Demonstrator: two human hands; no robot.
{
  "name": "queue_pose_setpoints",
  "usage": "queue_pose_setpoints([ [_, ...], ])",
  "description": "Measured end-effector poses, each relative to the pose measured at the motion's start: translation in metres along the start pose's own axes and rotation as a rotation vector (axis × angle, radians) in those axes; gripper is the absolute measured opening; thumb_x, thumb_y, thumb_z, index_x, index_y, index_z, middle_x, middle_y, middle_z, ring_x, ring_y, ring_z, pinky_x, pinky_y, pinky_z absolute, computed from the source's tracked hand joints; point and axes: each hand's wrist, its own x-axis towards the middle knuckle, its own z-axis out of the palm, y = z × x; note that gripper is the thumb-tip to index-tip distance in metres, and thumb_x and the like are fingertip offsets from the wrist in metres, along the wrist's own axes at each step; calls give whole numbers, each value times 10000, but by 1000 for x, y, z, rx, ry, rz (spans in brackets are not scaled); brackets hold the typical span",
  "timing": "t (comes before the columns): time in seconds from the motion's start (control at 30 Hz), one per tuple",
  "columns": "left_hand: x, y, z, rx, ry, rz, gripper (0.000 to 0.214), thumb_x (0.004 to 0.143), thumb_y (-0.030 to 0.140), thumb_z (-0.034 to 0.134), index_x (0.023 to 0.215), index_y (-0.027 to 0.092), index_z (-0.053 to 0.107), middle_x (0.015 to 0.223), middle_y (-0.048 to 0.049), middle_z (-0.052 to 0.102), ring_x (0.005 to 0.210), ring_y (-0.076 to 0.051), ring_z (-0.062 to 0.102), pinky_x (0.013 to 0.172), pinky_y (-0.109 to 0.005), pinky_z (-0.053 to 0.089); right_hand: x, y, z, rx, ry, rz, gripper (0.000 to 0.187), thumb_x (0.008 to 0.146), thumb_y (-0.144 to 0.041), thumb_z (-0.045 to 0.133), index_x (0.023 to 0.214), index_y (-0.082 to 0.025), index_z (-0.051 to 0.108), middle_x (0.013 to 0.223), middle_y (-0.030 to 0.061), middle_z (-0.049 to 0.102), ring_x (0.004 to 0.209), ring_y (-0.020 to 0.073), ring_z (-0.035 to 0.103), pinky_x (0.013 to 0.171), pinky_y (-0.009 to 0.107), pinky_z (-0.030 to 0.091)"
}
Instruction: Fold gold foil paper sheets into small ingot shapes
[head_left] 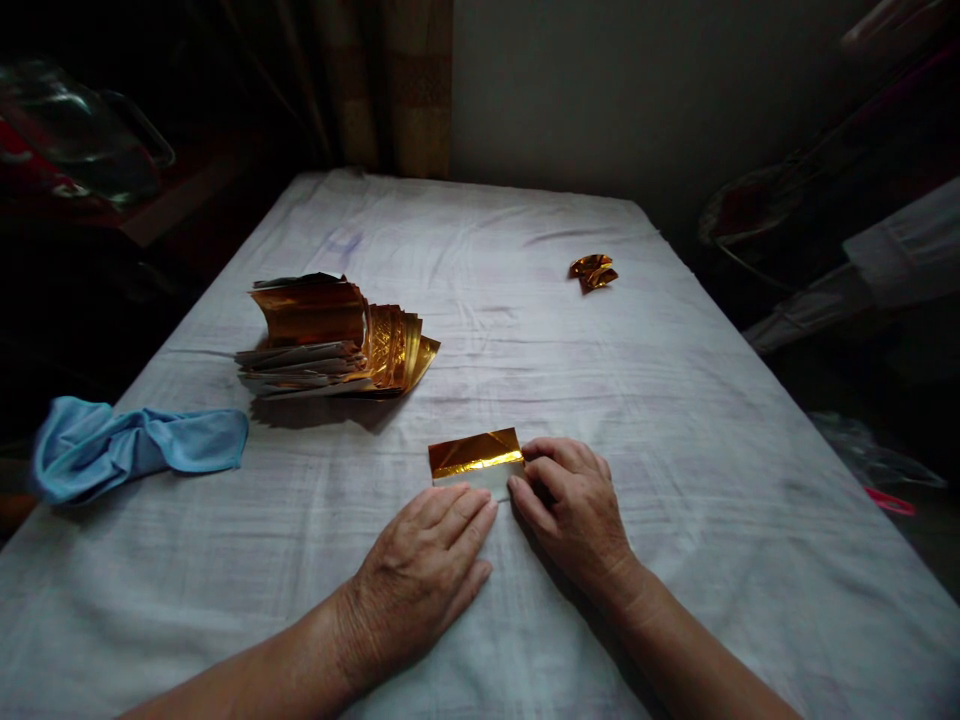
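Observation:
A small sheet of gold foil paper (477, 453) lies folded on the cloth, its gold face at the top and a pale strip along the lower edge. My left hand (424, 560) is flat, fingers stretched out, with the tips on the paper's lower edge. At the right end, my right hand (574, 505) has its curled fingers and thumb around the paper's edge. Farther left stands a thick stack of gold foil papers (315, 315), bent and fanned out. A small folded gold foil piece (593, 272) rests toward the far right.
A white cloth (480, 240) with faint checks covers the table. At its left edge lies a crumpled blue cloth (142, 450). A glass jug (82, 140) stands on a dark surface at the left. Clear plastic (870, 450) shows beyond the right edge.

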Motion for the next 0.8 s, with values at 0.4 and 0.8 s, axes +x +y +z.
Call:
queue_pose_setpoints([
  [0.4,-2,-1,3,-43,-23,-38,408,1006,336,447,1356,157,557,1394,-69,595,1254,-231,537,1078,-401,413,0,-1,0,5,5,3,175,880,-224,594,706,-212,568,993,46,680,962,221,585,847,372,371],
  [0.8,-4,-1,4,-77,-39,-57,415,992,340,481,1364,166,544,1411,-81,577,1271,-240,521,1089,-408,403,-3,3,4,-23,64,27,154,875,-262,592,1023,-216,586,1085,78,673,1033,245,588,879,390,399],
])
